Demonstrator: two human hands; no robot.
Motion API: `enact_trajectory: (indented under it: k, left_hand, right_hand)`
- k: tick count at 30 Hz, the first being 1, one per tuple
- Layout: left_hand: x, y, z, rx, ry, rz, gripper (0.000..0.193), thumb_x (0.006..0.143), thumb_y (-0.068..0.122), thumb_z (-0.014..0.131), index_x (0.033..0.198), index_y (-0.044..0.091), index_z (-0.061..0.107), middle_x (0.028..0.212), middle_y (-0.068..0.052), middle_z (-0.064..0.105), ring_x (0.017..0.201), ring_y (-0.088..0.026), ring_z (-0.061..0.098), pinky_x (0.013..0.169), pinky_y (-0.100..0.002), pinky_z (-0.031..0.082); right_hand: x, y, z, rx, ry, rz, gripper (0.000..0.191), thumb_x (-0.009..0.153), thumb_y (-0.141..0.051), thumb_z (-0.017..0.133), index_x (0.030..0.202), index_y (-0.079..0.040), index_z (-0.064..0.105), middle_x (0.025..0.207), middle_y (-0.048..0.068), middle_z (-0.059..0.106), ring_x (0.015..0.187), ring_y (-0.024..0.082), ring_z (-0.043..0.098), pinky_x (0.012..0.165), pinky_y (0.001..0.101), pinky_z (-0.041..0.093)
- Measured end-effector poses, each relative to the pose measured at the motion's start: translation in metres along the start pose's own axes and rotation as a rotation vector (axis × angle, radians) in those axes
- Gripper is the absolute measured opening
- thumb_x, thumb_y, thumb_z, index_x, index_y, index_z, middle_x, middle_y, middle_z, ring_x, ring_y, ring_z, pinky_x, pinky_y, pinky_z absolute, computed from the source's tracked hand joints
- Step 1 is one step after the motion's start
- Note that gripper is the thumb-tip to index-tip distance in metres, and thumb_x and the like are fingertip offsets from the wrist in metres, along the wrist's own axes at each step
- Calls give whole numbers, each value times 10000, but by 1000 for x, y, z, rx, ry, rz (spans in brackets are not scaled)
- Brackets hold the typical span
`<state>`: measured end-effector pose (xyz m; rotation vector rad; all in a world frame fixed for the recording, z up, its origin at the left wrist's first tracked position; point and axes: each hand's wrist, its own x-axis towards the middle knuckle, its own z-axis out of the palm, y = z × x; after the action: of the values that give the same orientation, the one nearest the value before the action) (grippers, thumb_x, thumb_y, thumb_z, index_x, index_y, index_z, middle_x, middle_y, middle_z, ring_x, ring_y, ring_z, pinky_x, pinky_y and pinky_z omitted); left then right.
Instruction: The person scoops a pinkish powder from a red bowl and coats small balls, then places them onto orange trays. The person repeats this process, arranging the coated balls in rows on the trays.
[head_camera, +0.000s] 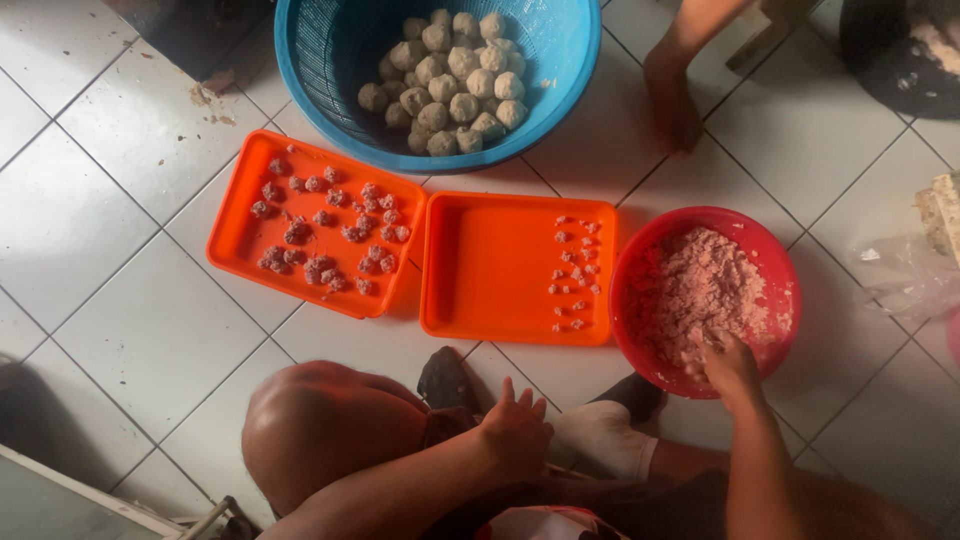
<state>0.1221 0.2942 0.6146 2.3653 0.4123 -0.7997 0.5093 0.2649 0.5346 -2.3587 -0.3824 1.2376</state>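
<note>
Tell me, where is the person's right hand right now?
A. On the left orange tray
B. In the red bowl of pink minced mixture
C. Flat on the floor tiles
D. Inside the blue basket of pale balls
B: the right hand reaches into the red bowl, fingers in the pink minced mixture, while the left hand rests near the knee.
</note>
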Motion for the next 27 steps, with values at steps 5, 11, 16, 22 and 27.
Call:
enact_trajectory:
  k: [5, 11, 16, 22, 27]
  left_hand:
    - [0, -1, 1, 12, 6, -12, 739, 903, 579, 630, 1426, 61, 573, 1610, -251, 360, 1506, -461, 290, 1183, -719, 146]
    - [0, -4, -1, 14, 22, -19, 733, 902, 587, 630, 1425, 75, 580, 1605, -248, 368, 1501, -460, 296, 1181, -717, 151]
    - [2, -4, -4, 1, -34, -19, 729, 899, 588, 636, 1415, 75, 602, 1592, -235, 413, 1493, -445, 341, 1202, -700, 168]
    - [7, -3, -2, 5, -31, -12, 725, 925, 573, 621, 1431, 57, 569, 1593, -256, 379, 1490, -462, 309, 1178, -720, 157]
    - [5, -6, 0, 12, 27, -6, 700, 927, 558, 616, 1420, 63, 579, 1589, -253, 388, 1492, -462, 312, 1175, -720, 164]
  right_hand:
    - [-22, -22, 4, -294, 137, -144, 377, 1104, -281, 634, 1390, -36, 618, 926, 143, 699, 756, 186, 600, 681, 321, 471]
    - [-32, -40, 24, 149, -143, -200, 328, 1017, -159, 563, 1307, -36, 653, 977, 54, 719, 777, 100, 660, 695, 270, 556]
    - [-47, -38, 83, 162, -276, -253, 308, 1092, -267, 548, 1090, 1, 699, 857, 83, 668, 691, 147, 587, 615, 314, 521]
    - [-55, -41, 172, 39, -371, -320, 289, 995, -227, 621, 1231, -71, 679, 1064, 56, 715, 881, 119, 664, 796, 294, 556]
    - [-62, -58, 187, 89, -433, -321, 369, 960, -182, 626, 1326, -137, 631, 1233, 34, 725, 922, 89, 644, 802, 263, 527]
